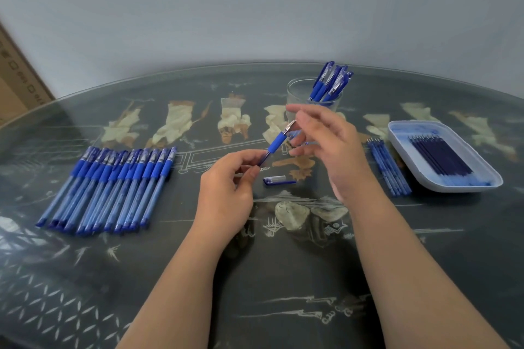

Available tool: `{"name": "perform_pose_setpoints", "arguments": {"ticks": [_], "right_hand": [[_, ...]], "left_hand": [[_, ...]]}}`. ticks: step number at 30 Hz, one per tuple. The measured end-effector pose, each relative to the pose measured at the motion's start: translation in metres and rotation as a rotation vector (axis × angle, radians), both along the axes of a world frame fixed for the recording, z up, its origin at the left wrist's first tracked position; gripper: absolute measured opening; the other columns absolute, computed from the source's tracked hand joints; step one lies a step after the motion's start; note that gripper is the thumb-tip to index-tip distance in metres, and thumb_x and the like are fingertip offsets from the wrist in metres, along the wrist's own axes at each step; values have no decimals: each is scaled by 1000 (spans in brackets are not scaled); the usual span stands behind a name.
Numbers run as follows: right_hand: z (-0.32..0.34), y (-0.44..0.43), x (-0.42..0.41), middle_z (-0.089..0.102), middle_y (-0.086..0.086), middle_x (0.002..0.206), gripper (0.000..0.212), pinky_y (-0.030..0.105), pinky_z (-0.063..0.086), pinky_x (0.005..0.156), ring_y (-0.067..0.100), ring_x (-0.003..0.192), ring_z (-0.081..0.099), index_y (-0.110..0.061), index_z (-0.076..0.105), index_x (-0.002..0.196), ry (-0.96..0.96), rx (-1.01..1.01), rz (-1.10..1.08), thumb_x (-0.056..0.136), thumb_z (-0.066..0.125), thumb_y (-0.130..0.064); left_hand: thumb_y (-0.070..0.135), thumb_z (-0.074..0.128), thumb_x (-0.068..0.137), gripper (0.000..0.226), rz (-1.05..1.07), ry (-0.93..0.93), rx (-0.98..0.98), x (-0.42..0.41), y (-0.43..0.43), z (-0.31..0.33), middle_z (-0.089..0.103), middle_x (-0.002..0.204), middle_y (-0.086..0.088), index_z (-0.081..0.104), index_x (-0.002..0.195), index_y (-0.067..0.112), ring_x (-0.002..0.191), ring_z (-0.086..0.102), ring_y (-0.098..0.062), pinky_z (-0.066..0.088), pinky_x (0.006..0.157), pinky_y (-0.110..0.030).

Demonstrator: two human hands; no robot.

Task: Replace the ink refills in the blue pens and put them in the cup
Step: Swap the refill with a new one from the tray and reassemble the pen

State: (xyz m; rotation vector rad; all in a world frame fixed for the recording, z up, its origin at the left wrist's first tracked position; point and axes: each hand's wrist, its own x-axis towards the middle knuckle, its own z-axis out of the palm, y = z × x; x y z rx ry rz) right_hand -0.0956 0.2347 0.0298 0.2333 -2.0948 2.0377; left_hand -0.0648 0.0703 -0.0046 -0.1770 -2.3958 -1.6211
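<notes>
At a dark table topped with glass, pale figures inlaid beneath it, I hold one blue pen above the surface between both hands. My left hand pinches the lower barrel with curled fingers. My right hand closes its fingertips on the metal tip end, index finger stretched out above it. The pen is uncapped and slants up from my left grip toward my right.

A plain grey-white wall rises behind the far rim of the table. A cardboard box leans in at the frame's edge, far out beyond my left hand.

Directly below the held pen, between my two wrists, a loose blue cap lies flat on the glass. Well out from my left hand, a row of blue pens lies side by side, barrels touching, their grip ends pointing away from me. Just outside my right forearm, a small bunch of loose refills lies parallel on the table.

Beyond my right fingertips and partly hidden by them stands a clear cup. It holds a cluster of capped pens that lean toward its right side.

Farther out past the loose refills sits a shallow white tray, tinted blue inside, with dark refills laid lengthwise in it.
</notes>
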Motion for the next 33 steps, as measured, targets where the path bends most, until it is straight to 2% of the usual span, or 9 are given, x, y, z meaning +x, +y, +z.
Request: {"name": "perform_pose_setpoints", "arguments": {"ticks": [3,5,9,11,14,20,25,28,33], "right_hand": [[-1,-1,0,72,-1,80,3,27,57,70,15,74,63,-18,73,88,27,26,-35,87,71,-20],[-1,-4,1,71,0,77,23,26,57,68,13,70,64,-13,69,84,6,35,-73,78,73,-35],[0,-2,1,69,0,90,14,34,59,71,15,77,62,-12,71,101,-2,-20,5,92,65,-21],[0,-2,0,72,-5,82,8,30,59,71,14,76,64,-14,73,94,15,-1,-10,91,67,-11],[-2,-4,-1,71,-5,72,2,28,57,69,14,70,63,-15,70,85,8,5,-45,87,71,-15],[-2,-4,0,74,-6,84,11,25,55,68,8,78,63,-20,74,93,25,9,-17,90,68,-11],[-3,-4,1,64,1,79,10,20,50,62,7,65,54,-23,71,98,20,54,-42,91,68,-18],[-8,2,-2,58,2,82,20,25,47,69,9,70,50,-28,67,110,-12,265,-43,91,67,-27],[-11,-5,2,59,-8,99,39,25,44,80,7,91,54,-31,66,120,-94,1063,219,82,76,-33]], "left_hand": [[-1,59,93,36,3,-2,-8,0,-1,-1,70,101,14,68,105,32,91,59,8,38,74,0],[0,59,93,36,3,-8,-15,-1,0,-1,70,101,14,67,105,33,91,59,8,38,75,0],[0,58,93,37,8,-15,-12,-2,0,-1,70,100,13,67,105,34,90,59,7,39,75,0],[-1,57,93,37,11,-12,-10,-1,-1,-1,70,100,13,67,105,33,91,59,8,39,75,0],[0,56,94,37,-1,-13,-10,-1,0,-1,70,101,14,66,106,33,94,59,9,40,76,0],[-1,57,93,35,4,-18,2,-2,-2,-2,71,101,13,69,108,28,92,60,9,39,76,1],[0,56,94,36,15,-31,1,-3,-3,-2,71,99,14,68,107,32,90,60,9,41,77,-2],[3,54,96,39,61,-24,40,-5,-4,-2,71,99,15,64,102,40,86,61,8,47,81,-11],[4,54,96,33,111,-24,85,-6,-6,-4,71,99,14,66,109,32,84,61,4,52,85,-24]]}}
